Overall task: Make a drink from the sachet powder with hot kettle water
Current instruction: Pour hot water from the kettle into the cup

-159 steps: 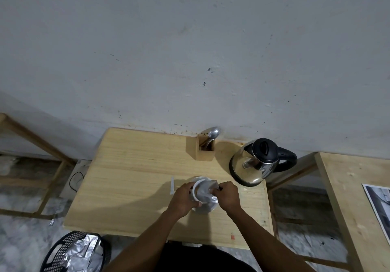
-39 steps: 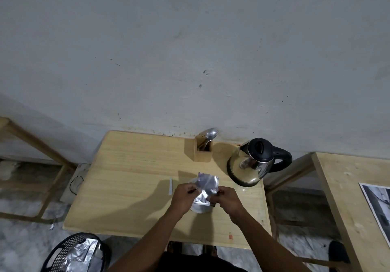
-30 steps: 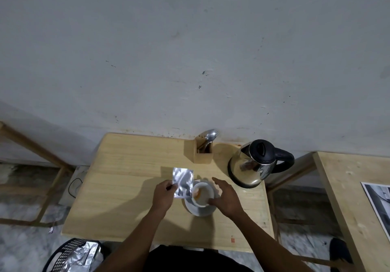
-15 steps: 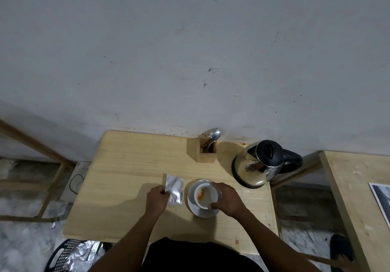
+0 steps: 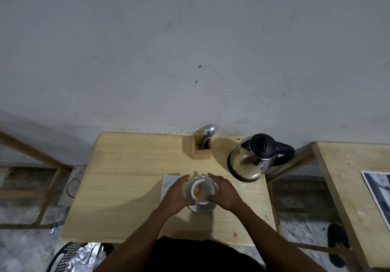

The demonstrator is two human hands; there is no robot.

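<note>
Cup: white cup [image 5: 201, 191] with orange powder sits between your palms, over its saucer [image 5: 202, 208].
Your left hand [image 5: 176, 195]: curled against the cup's left side.
Your right hand [image 5: 224, 193]: curled against the right side.
Sachet: silver sachet [image 5: 168, 182] lies flat under your left fingers.
Kettle: steel kettle [image 5: 251, 159] beyond your right hand.

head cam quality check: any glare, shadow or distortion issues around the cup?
Head view: dim, flat light; kettle mirrors the scene, no harsh glare. Hands cast soft shadows over the table left of the cup. Wide-angle bends table edges. Powder in cup readable, slightly soft.

White cup [image 5: 201, 192] holds orange powder; silver sachet [image 5: 168, 184] lies flat beside it
</note>
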